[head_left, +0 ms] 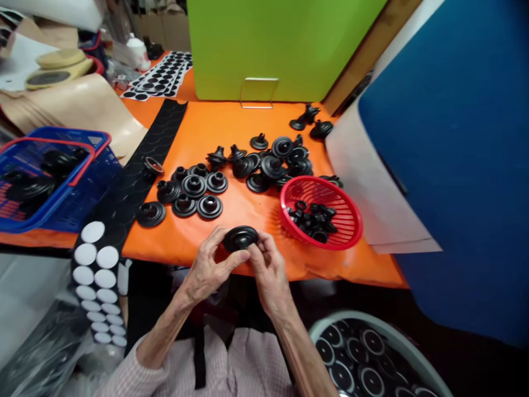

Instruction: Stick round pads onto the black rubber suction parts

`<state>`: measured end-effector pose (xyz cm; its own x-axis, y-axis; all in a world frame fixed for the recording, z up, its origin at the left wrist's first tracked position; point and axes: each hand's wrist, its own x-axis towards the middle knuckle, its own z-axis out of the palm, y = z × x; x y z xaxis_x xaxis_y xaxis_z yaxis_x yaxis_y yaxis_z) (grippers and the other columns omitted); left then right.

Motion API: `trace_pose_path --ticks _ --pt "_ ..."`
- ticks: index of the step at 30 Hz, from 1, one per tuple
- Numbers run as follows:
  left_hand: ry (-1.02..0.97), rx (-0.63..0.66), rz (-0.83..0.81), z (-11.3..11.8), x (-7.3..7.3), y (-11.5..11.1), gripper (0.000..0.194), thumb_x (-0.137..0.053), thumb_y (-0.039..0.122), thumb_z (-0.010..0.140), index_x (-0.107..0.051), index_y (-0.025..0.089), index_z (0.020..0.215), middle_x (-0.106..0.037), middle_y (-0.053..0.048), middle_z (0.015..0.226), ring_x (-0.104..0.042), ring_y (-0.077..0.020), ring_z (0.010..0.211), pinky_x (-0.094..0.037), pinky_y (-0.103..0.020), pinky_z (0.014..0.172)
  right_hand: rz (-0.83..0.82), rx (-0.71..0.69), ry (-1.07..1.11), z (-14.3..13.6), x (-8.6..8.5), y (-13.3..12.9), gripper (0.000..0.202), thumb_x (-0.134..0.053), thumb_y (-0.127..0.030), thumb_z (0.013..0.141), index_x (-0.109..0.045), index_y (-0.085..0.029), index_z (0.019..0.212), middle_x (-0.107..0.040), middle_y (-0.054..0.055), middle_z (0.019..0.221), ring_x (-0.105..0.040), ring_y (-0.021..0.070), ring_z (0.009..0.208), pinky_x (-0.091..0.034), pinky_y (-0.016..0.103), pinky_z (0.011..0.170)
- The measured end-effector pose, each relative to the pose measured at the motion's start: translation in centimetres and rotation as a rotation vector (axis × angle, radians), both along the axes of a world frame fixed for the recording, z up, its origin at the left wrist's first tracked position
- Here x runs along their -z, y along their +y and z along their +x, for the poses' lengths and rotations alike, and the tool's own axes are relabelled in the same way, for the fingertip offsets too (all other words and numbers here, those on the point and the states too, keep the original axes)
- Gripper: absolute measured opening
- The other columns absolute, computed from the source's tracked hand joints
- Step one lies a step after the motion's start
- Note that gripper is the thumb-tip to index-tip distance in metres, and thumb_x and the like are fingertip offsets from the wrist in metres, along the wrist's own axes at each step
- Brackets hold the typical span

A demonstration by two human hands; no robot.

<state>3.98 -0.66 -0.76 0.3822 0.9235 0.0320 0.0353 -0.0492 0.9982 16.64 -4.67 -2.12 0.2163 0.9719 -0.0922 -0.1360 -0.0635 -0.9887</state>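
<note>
A round black stepped disc point(240, 237) is held between both hands just above the table's near edge. My left hand point(212, 262) grips its left side, thumb along the near face. On the right side, my right hand point(269, 264) pinches the rim with thumb and fingers. Beyond the hands, a group of similar black discs with raised hubs point(194, 186) lies on the orange table point(198, 127). A heap of more such black parts point(273, 165) sits farther back. To the right stands a red basket point(355, 231) with small black pieces point(316, 218) inside.
A blue basket point(93, 179) with black parts stands at the left. A black strip with white round stickers point(105, 278) hangs over the front edge. At lower right is a tub point(330, 320) of discs. A green board point(285, 49) and blue sheet point(454, 138) border the table.
</note>
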Motion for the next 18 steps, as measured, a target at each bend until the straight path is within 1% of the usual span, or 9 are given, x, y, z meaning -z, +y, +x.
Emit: trace_pose_path --ticks 3,5,6,9,10,12,14,15,18 --pt "0.003 -0.024 -0.078 0.3 0.9 1.1 0.034 -0.066 0.038 0.08 -0.062 0.016 0.105 -0.059 -0.008 0.106 -0.058 -0.0207 0.102 -0.049 -0.033 0.09 -0.041 -0.007 -0.163 -0.3 -0.3 0.1 0.035 -0.047 -0.046 0.092 -0.049 -0.022 0.118 -0.063 0.008 0.114 -0.061 0.0191 0.105 -0.05 0.036 0.092" --pt "-0.022 -0.056 -0.125 0.4 1.4 2.7 0.043 -0.066 0.04 0.079 -0.058 0.016 0.113 -0.06 -0.009 0.111 -0.059 -0.0214 0.104 -0.05 -0.034 0.09 0.008 0.031 -0.398 0.0 -1.3 0.1 0.041 -0.044 -0.043 0.094 -0.044 -0.021 0.128 -0.059 0.011 0.123 -0.06 0.0203 0.107 -0.05 0.039 0.093" --pt "-0.011 -0.089 -0.121 0.5 1.6 3.7 0.047 -0.066 0.041 0.078 -0.056 0.016 0.116 -0.061 -0.009 0.112 -0.06 -0.0214 0.104 -0.05 -0.034 0.09 0.07 0.061 -0.534 0.6 -2.0 0.2 0.04 -0.045 -0.04 0.094 -0.045 -0.02 0.129 -0.059 0.011 0.123 -0.061 0.0204 0.106 -0.05 0.039 0.092" --pt "0.188 -0.221 0.051 0.7 1.5 6.3 0.048 -0.065 0.041 0.077 -0.054 0.017 0.118 -0.063 -0.009 0.108 -0.063 -0.0206 0.094 -0.051 -0.035 0.085 0.283 0.123 -0.898 3.9 -4.0 1.1 0.022 -0.046 -0.028 0.094 -0.058 -0.02 0.111 -0.065 0.008 0.105 -0.063 0.0194 0.095 -0.051 0.036 0.087" --pt "0.288 -0.264 0.134 0.9 1.3 7.0 0.048 -0.065 0.041 0.078 -0.055 0.017 0.118 -0.063 -0.009 0.107 -0.062 -0.0201 0.089 -0.052 -0.036 0.084 0.31 0.126 -0.997 5.5 -4.4 1.8 0.021 -0.044 -0.026 0.094 -0.06 -0.02 0.106 -0.065 0.008 0.102 -0.063 0.0198 0.093 -0.05 0.036 0.086" --pt "0.488 -0.349 0.288 1.3 0.5 7.7 0.052 -0.065 0.044 0.078 -0.055 0.017 0.121 -0.061 -0.011 0.111 -0.06 -0.0224 0.09 -0.05 -0.04 0.086 0.269 0.087 -1.191 8.7 -4.5 3.7 0.023 -0.042 -0.024 0.094 -0.062 -0.017 0.103 -0.065 0.01 0.097 -0.061 0.0234 0.093 -0.049 0.04 0.086" --pt "0.662 -0.428 0.419 2.2 -0.5 8.1 0.055 -0.065 0.046 0.078 -0.054 0.017 0.125 -0.058 -0.015 0.117 -0.056 -0.0294 0.102 -0.044 -0.046 0.092 0.147 -0.042 -1.364 11.2 -4.0 5.8 0.023 -0.045 -0.024 0.092 -0.064 -0.015 0.102 -0.065 0.013 0.099 -0.06 0.0267 0.095 -0.047 0.042 0.088" --pt "0.73 -0.438 0.472 2.7 -0.9 8.2 0.052 -0.064 0.044 0.08 -0.056 0.017 0.123 -0.057 -0.017 0.119 -0.053 -0.0332 0.107 -0.041 -0.05 0.095 0.076 -0.123 -1.427 12.1 -3.6 6.8 0.022 -0.047 -0.025 0.091 -0.065 -0.015 0.101 -0.065 0.013 0.1 -0.059 0.0272 0.096 -0.046 0.042 0.088" --pt "0.791 -0.333 0.557 5.0 -1.5 9.2 0.03 -0.057 0.033 0.085 -0.063 0.017 0.11 -0.059 -0.018 0.113 -0.049 -0.0379 0.112 -0.035 -0.054 0.097 -0.067 -0.279 -1.51 13.4 -2.7 8.6 0.019 -0.052 -0.026 0.089 -0.066 -0.015 0.095 -0.063 0.013 0.103 -0.06 0.0256 0.094 -0.045 0.037 0.086"
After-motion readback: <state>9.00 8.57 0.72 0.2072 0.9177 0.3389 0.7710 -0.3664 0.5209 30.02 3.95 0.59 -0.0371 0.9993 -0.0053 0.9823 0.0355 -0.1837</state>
